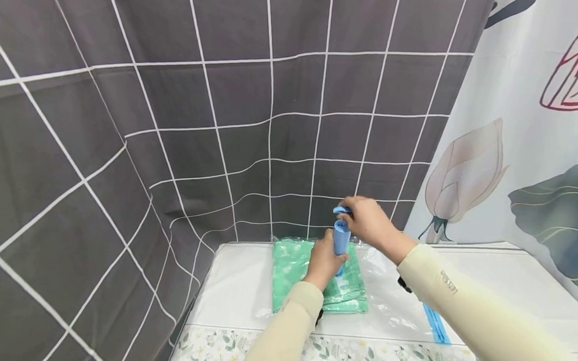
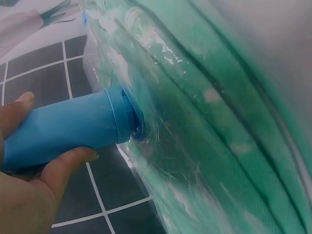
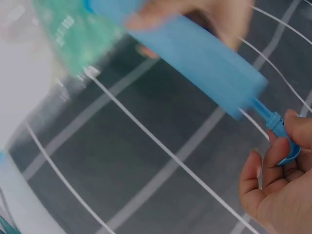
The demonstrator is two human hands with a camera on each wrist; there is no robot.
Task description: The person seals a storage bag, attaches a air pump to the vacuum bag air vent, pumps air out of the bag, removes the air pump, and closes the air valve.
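Observation:
A blue hand pump [image 1: 341,239] stands upright on a clear vacuum bag [image 1: 388,300] that holds folded green cloth [image 1: 294,273]. My left hand [image 1: 324,261] grips the pump's barrel [image 2: 63,129], whose nozzle presses against the bag's valve [image 2: 136,129]. My right hand [image 1: 367,220] holds the pump's plunger handle [image 3: 287,148] above the barrel [image 3: 195,53], with the thin rod drawn a little way out. The green cloth [image 2: 219,112] looks tightly wrapped by the plastic.
The bag lies on a white table [image 1: 236,292] with a floral cloth [image 1: 214,353] at the near edge. A grey checked curtain [image 1: 168,127] hangs behind and to the left; a flower-print curtain [image 1: 537,135] hangs on the right. The bag's blue zip strip [image 1: 438,325] lies near my right forearm.

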